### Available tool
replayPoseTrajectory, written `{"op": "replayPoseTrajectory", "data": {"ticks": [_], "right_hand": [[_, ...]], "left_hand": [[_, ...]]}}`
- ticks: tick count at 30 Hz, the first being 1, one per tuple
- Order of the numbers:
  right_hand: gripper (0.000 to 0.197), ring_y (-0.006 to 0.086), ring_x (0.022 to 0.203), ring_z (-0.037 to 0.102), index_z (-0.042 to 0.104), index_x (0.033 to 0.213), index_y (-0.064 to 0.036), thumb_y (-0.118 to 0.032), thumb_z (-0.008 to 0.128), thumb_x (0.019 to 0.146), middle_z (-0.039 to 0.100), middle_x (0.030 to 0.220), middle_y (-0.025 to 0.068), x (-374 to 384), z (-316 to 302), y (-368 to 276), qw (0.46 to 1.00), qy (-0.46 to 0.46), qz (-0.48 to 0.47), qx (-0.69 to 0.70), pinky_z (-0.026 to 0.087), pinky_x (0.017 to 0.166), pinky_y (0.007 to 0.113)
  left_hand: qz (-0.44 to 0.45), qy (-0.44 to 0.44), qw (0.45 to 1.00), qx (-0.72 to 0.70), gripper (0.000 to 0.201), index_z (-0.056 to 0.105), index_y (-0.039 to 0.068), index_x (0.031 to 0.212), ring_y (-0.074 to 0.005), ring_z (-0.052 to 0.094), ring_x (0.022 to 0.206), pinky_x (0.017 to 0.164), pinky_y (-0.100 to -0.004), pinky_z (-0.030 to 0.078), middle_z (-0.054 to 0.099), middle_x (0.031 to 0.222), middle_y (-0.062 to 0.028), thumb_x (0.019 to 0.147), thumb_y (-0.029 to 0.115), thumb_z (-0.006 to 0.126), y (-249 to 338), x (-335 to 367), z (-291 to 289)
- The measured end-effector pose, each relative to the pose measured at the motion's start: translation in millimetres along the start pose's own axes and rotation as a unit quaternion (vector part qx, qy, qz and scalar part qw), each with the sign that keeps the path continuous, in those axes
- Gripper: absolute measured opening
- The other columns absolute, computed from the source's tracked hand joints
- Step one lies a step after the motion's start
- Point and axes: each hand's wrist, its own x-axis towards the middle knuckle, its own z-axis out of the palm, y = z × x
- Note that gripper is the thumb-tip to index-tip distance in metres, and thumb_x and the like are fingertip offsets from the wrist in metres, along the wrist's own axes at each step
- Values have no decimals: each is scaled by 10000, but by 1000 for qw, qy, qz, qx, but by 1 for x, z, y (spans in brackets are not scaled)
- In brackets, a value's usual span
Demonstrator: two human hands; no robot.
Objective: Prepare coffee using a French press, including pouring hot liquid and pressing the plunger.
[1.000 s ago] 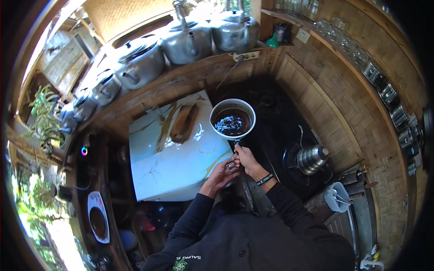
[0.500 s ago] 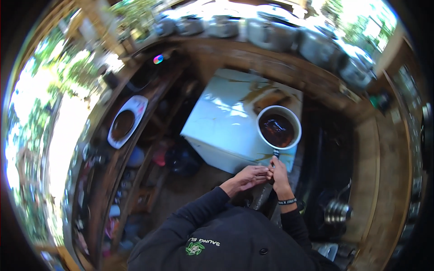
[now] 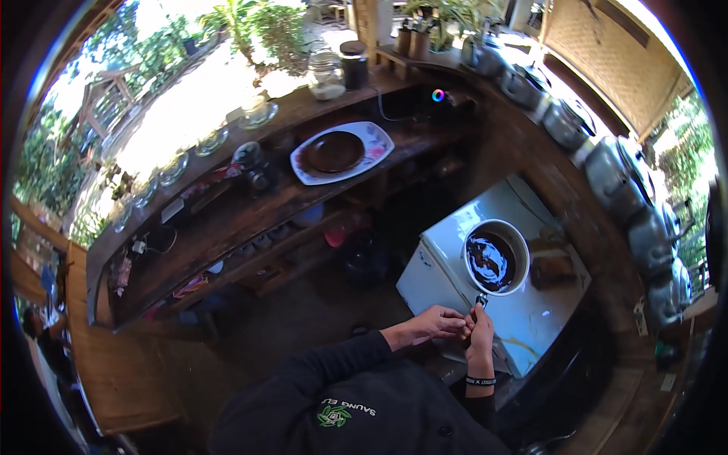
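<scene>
A white pot (image 3: pixel 497 260) holding dark liquid rests on a white box-shaped cabinet (image 3: pixel 447 262). My right hand (image 3: pixel 480 343) is closed around the pot's dark handle, just below the rim. My left hand (image 3: pixel 428 326) reaches in from the left and touches the right hand's fingers at the handle. Both arms wear black sleeves, and a dark band circles my right wrist.
A wooden counter curves around me. On it sit a white oval tray (image 3: pixel 341 152) with a dark round plate, glass jars (image 3: pixel 327 74) and several metal kettles (image 3: pixel 618 174). Lower shelves (image 3: pixel 250 243) hold clutter. A brown object (image 3: pixel 552 269) lies on the cabinet beside the pot.
The view has swung round to the left, so the pot and cabinet now sit at the right. Both hands have stayed together at the pot's handle.
</scene>
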Motion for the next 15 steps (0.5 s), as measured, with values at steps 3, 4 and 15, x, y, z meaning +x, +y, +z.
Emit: {"op": "replayPoseTrajectory", "data": {"ticks": [3,4,15], "right_hand": [[261,69,419,338,463,843,-92,-317,460,976,353,540,-36,13,46,4,999,-33,13,-19,267,372,217],[263,66,419,330,465,837,-90,-317,469,969,346,538,-40,20,58,11,999,-41,16,-20,258,374,215],[250,69,423,329,465,866,-89,-314,474,974,344,550,-37,62,216,41,967,-216,71,-112,274,393,214]], "left_hand": [[40,22,999,-7,316,543,-46,1167,-157,638,933,891,-279,513,634,1038,-92,923,152,579,24,-26,-23],[58,31,998,-3,317,541,-48,1168,-160,638,934,895,-281,512,636,1034,-95,923,150,578,32,-35,-32],[163,162,973,-15,255,579,-23,1117,-143,642,938,900,-293,502,652,1011,-70,922,142,578,103,-129,-110]]}}
